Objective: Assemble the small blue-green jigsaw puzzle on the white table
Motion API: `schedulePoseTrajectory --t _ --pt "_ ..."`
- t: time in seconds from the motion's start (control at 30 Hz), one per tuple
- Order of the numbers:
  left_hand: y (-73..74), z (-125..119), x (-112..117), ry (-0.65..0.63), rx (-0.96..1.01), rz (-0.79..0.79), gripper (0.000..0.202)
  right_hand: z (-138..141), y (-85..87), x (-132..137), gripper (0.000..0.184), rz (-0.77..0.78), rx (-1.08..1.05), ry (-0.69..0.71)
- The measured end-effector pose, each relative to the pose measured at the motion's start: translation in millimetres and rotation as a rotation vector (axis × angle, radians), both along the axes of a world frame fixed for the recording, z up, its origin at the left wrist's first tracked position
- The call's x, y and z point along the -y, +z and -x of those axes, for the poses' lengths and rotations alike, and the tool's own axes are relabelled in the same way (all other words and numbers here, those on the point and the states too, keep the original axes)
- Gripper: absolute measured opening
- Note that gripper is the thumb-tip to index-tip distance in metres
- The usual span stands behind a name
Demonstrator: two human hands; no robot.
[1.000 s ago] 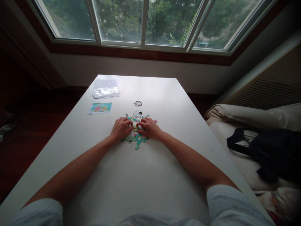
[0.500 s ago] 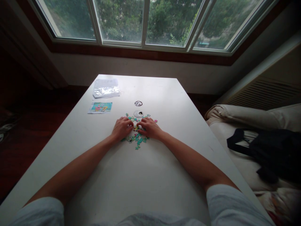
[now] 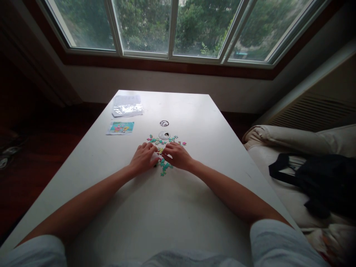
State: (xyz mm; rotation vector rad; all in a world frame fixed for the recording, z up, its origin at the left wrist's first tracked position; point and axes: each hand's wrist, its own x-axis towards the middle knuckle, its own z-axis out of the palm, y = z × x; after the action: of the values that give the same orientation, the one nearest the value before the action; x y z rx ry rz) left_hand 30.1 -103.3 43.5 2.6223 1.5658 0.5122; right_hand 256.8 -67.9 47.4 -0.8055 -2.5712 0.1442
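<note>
Small jigsaw puzzle pieces [image 3: 163, 167], mostly teal with some pink and yellow, lie scattered on the white table between and around my hands. My left hand [image 3: 143, 157] rests at the left side of the pile, its fingers curved and its thumb held apart from them. From the right, my right hand [image 3: 178, 155] reaches in with thumb and fingertips drawn together at a few yellowish joined pieces [image 3: 160, 150]. What sits between those right fingertips is too small to make out. More pieces [image 3: 158, 141] lie beyond the fingers.
A picture card [image 3: 121, 128] with a teal cartoon scene lies at the left, below a clear plastic packet [image 3: 128, 106]. Two round inserts [image 3: 164, 135] are set in the table [image 3: 167, 215]. A sofa with a black bag [image 3: 325, 181] stands at the right.
My left hand has shifted slightly down and its thumb has spread away from the fingers, baring pieces at the upper left. My right hand has drawn its fingertips closer together.
</note>
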Motion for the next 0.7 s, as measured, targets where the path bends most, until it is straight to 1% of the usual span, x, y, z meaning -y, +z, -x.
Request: schedulePoseTrajectory --t 0.13,0.23,0.3,0.43,0.53,0.6,0.7 --pt "-4.7 8.7 11.6 -0.037 0.015 0.006 0.022 -6.9 -10.7 24.9 0.021 -0.049 -0.007 0.068" --pt "-8.6 14.3 19.5 -0.079 0.048 0.010 0.023 -17.0 -18.6 36.0 0.025 -0.049 -0.008 0.084" --pt "-9.0 15.6 23.6 -0.115 0.057 0.012 0.023 -21.9 -20.2 38.5 0.026 -0.050 0.001 0.076" --pt "-6.2 14.0 30.7 -0.194 0.046 0.025 0.024 -24.5 -18.0 39.0 0.026 -0.041 0.008 0.043" --pt "-5.1 15.3 34.7 -0.236 0.037 0.036 0.028 -23.9 -18.0 40.5 0.031 -0.024 0.022 0.072" --pt "-5.5 18.9 35.8 -0.241 0.033 0.038 0.031 -24.4 -19.3 42.1 0.036 -0.007 0.034 0.082" --pt "-6.8 26.2 35.4 -0.219 0.027 0.044 0.031 -27.6 -20.6 43.7 0.038 0.024 0.034 0.027"
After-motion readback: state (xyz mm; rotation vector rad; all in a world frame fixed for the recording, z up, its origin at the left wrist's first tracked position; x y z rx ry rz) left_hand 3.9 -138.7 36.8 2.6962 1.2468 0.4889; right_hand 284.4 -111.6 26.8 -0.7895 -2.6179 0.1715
